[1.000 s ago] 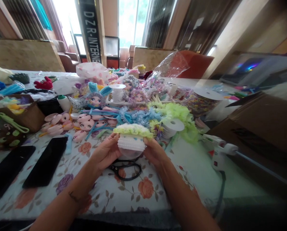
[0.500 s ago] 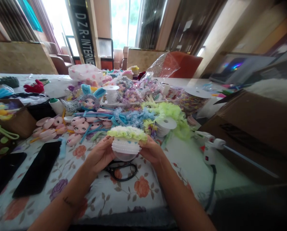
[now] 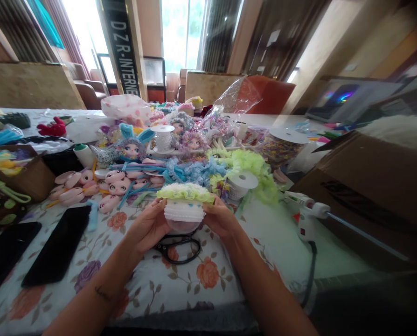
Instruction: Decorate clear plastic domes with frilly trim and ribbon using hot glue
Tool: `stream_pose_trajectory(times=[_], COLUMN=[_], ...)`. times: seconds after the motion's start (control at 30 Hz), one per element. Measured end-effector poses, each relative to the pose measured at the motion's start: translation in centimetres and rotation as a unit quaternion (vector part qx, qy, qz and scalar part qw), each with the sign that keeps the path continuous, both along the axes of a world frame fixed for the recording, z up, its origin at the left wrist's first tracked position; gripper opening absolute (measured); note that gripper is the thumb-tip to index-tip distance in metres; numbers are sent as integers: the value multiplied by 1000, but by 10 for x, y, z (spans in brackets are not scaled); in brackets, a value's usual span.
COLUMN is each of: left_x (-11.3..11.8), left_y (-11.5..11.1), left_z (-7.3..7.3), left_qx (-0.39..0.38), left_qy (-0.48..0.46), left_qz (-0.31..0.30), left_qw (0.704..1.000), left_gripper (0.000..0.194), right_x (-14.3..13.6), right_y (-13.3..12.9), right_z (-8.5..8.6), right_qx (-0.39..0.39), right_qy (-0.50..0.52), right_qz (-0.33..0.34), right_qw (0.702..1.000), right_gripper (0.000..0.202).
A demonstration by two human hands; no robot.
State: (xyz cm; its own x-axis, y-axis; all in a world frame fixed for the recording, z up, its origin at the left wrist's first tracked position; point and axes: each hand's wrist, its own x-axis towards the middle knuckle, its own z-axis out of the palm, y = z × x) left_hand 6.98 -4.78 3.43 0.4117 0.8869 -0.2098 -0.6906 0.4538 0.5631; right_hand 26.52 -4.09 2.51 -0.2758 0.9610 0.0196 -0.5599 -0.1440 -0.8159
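Note:
A rounded white piece [image 3: 184, 211] with ridged bands, a clear lower part and a frilly green-and-white trim on top is held up between both hands. My left hand [image 3: 151, 224] is closed on its left side, thumb near the trim. On the right side my right hand [image 3: 219, 215] grips it the same way. Below the piece, black-handled scissors [image 3: 180, 249] lie on the flowered cloth, their blades hidden. Just beyond my hands are pale doll faces [image 3: 118, 184], blue ruffles [image 3: 198, 171], green ruffles [image 3: 252, 168] and a white spool [image 3: 242, 181].
Two dark phones [image 3: 58, 247] [image 3: 10, 254] lie at the left. A glue gun [image 3: 306, 214] with a long glue stick stands at the right, beside a cardboard box [image 3: 379, 186]. Bunny-eared doll heads [image 3: 133, 148] and plastic bags fill the back.
The view has shifted very slightly. Both hands keep their hold on the white piece, which appears tilted a little differently.

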Motion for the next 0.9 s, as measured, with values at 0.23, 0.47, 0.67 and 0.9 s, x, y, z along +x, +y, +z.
stream_pose_trajectory(times=[0.23, 0.47, 0.67, 0.9], left_x=[1, -5, -3, 2], left_y=[2, 17, 17, 11], left_z=[7, 5, 3, -2], left_qx=[17, 77, 119, 200], left_qy=[7, 15, 59, 159], left_qz=[65, 141, 185, 172], left_qw=[998, 987, 974, 951], left_gripper=[27, 16, 30, 28], right_x=[-11, -25, -40, -42], right_y=[2, -7, -18, -7], right_z=[6, 3, 9, 11], right_qx=[-69, 35, 157, 108], right_qy=[4, -222, -351, -365], right_qz=[-31, -346, -313, -226], right_qw=[997, 911, 868, 897], right_gripper=[41, 24, 29, 37])
